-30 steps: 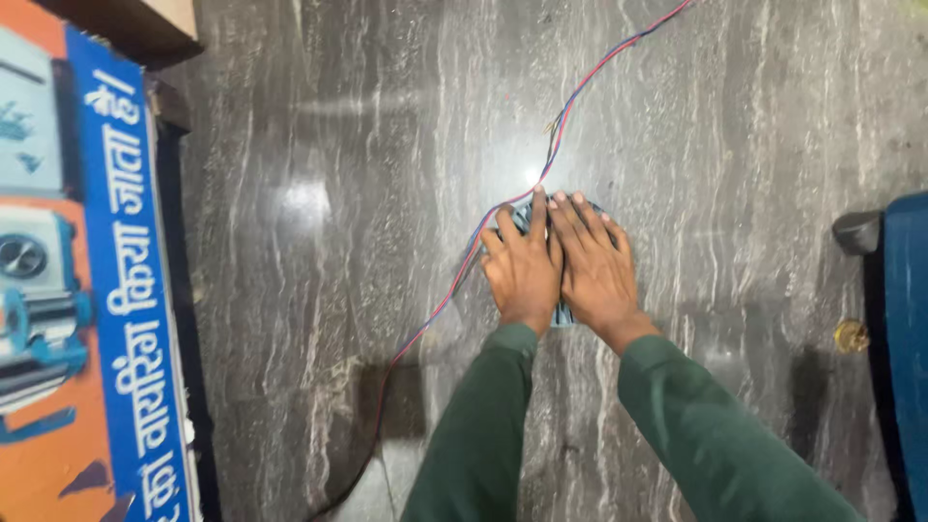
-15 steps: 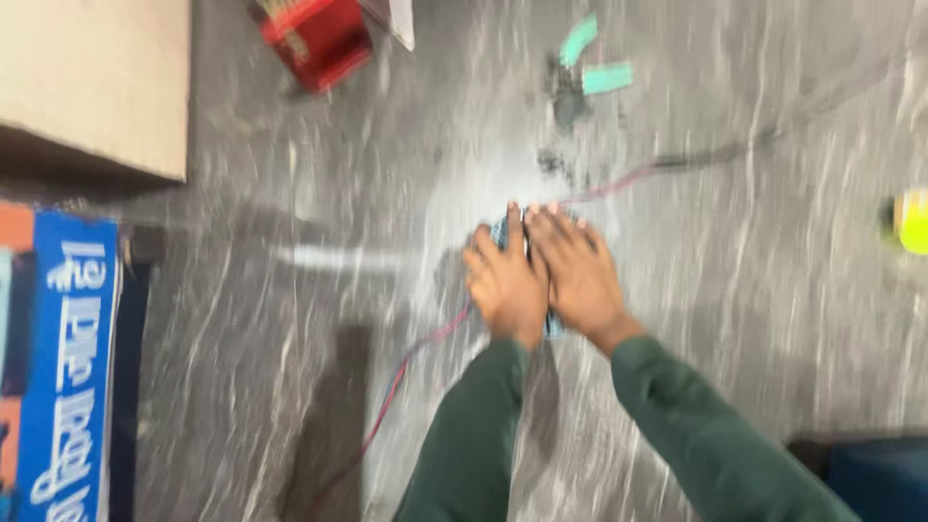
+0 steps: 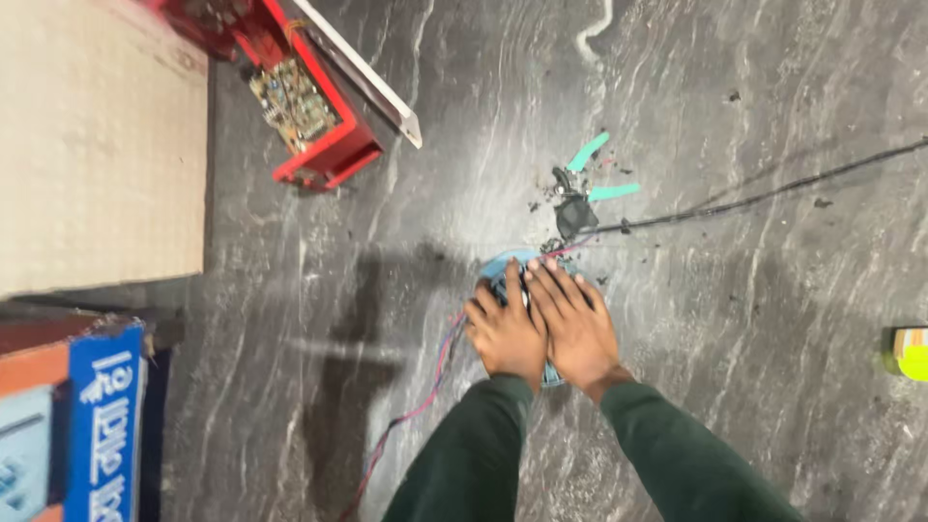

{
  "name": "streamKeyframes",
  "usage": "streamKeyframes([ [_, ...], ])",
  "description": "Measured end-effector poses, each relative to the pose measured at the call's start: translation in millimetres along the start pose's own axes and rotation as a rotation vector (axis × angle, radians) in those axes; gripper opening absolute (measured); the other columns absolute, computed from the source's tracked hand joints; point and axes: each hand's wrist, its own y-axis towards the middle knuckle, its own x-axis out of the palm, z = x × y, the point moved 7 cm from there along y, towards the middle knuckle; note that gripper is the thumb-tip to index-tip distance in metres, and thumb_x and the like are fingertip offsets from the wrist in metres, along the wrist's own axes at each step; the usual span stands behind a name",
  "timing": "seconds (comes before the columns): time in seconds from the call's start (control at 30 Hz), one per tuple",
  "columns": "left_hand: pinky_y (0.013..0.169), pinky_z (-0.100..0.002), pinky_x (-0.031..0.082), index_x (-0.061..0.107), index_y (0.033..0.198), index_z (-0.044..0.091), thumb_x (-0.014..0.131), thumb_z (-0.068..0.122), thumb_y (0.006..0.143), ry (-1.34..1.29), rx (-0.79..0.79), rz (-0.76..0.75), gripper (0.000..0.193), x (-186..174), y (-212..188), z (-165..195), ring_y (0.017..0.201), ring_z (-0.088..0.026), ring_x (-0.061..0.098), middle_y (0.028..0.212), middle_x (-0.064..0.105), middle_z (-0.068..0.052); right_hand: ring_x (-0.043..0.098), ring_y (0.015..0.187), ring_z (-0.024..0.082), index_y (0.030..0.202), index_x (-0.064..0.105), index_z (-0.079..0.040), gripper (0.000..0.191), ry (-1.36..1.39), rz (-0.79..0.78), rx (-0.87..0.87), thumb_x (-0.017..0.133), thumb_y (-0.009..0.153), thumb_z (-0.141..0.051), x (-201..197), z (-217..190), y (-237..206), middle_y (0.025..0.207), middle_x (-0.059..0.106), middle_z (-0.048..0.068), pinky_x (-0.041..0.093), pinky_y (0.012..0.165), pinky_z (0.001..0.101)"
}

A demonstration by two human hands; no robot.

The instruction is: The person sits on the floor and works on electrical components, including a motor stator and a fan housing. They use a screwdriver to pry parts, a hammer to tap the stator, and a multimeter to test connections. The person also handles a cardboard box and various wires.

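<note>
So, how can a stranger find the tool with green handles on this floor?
Start at both hands pressed on the grey stone floor. Just beyond the fingertips lies a pair of pliers, where the black cable ends. Only it has two spread turquoise handles.

Grey stone floor [image 3: 735,319] carries red frame [image 3: 324,145], black cable [image 3: 773,193], perhaps teal-handled pliers [image 3: 590,188].

Single head-worn view, aimed steeply down at a grey veined stone floor [image 3: 754,319]. Close enough for both dark green sleeves to enter from the bottom edge, left hand [image 3: 506,333] and right hand [image 3: 577,324] near frame centre. Cut off at the left edge: a beige slab [image 3: 97,145] and a red metal frame [image 3: 319,106]. No second view for overlap.
</note>
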Motion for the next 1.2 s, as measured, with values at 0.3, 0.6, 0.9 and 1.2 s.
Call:
streamKeyframes([
  [0.3,0.094,-0.056,0.04,0.041,0.151,0.03,0.059,0.04,0.088,-0.03,-0.064,-0.139,0.066,14.2,-1.9,-11.0,0.121,-0.043,0.047,0.14,0.046,-0.023,0.039,0.147,0.024,0.146,0.052,-0.011,0.054,0.045,-0.026,-0.036,0.051,0.094,-0.025,8.2,-1.1,-3.9,0.158,0.045,0.007,0.025,0.117,0.0455],
  [0.6,0.1,-0.057,0.038,0.043,0.152,0.032,0.057,0.043,0.092,-0.018,-0.122,-0.268,0.062,34.2,-7.0,-19.3,0.121,-0.041,0.047,0.136,0.048,-0.02,0.044,0.145,0.024,0.143,0.056,-0.01,0.047,0.135,0.071,-0.032,0.054,0.097,-0.023,-2.8,-2.3,-4.4,0.155,0.05,0.006,0.031,0.116,0.0448],
  [0.9,0.095,-0.056,0.038,0.043,0.154,0.027,0.059,0.041,0.092,-0.016,0.005,-0.061,0.065,25.8,-20.9,-19.0,0.115,-0.041,0.049,0.142,0.046,-0.024,0.046,0.143,0.025,0.141,0.059,-0.01,0.046,0.081,0.039,-0.005,0.055,0.096,-0.022,-3.5,-10.7,-8.7,0.153,0.053,0.007,0.031,0.116,0.0453],
  [1.2,0.096,-0.051,0.041,0.037,0.16,0.018,0.06,0.04,0.094,-0.065,0.147,-0.151,0.073,-5.3,-14.9,-13.6,0.114,-0.039,0.049,0.142,0.045,-0.025,0.047,0.142,0.024,0.137,0.062,-0.009,0.044,0.051,0.02,0.05,0.057,0.096,-0.021,1.5,-9.7,-5.1,0.151,0.055,0.007,0.032,0.116,0.0463],
])
